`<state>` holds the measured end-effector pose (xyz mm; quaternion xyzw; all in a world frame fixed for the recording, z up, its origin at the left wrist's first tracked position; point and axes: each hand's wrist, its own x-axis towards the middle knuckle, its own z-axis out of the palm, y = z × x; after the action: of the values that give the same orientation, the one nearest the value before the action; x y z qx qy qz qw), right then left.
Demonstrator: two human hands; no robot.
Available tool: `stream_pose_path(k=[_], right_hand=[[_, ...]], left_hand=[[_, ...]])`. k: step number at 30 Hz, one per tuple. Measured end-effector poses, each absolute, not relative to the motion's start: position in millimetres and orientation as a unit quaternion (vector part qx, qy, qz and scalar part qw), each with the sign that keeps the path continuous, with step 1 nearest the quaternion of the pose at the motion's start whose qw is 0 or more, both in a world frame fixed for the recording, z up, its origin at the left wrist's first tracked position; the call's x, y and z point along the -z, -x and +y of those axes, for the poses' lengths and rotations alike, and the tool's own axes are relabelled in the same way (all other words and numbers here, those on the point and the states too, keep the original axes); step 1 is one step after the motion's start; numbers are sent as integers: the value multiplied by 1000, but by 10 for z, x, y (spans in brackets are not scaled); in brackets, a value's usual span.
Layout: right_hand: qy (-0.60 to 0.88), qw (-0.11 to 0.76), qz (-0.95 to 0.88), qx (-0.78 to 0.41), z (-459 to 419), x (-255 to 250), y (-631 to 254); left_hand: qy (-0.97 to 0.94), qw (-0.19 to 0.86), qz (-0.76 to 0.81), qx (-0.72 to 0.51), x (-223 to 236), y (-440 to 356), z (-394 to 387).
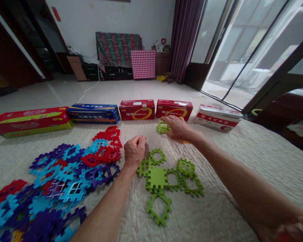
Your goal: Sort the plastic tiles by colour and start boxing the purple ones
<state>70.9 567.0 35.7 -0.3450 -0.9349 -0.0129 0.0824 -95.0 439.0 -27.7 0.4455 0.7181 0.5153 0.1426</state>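
Observation:
My right hand reaches forward, palm down, with its fingers stretched out in front of the red boxes. A light green toothed plastic building piece lies at its fingertips; whether they touch it I cannot tell. A bit of orange shows under the wrist. My left hand is closed with its fingers curled in, and what they hold, if anything, is hidden. Close to it lies a group of green interlocking pieces, among them a solid square and a diamond-holed frame. Left of my left arm spreads a heap of blue, purple and red pieces.
A row of boxes stands across the quilted cover: a red and green box, a blue box, two red boxes and a white and red box. Beyond are a tiled floor, a draped cabinet and a glass door.

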Motion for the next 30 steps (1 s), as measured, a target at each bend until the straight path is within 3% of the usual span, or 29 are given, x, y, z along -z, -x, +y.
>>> stream_pose_path(k=[9,13,16,21,24,30], right_hand=[[335,36,-941,3,5915,-245,-620],[295,109,-949,-5,5785,-282,-696],[255,161,-951,-74,5575,-381,-823],[108,60,-966,-227,5185,-474,-968],[75,17,-973,-218,5046,-423,-916],[89,21,-976,-197,5002,-428,-838]], left_hand=[[-447,148,709,-526,293,951,4403],[-441,153,708,-530,291,950,4399],[-430,156,708,-538,272,947,4389],[-423,154,707,-545,258,948,4387],[-420,160,708,-545,274,955,4398],[-425,155,703,-549,299,960,4408]])
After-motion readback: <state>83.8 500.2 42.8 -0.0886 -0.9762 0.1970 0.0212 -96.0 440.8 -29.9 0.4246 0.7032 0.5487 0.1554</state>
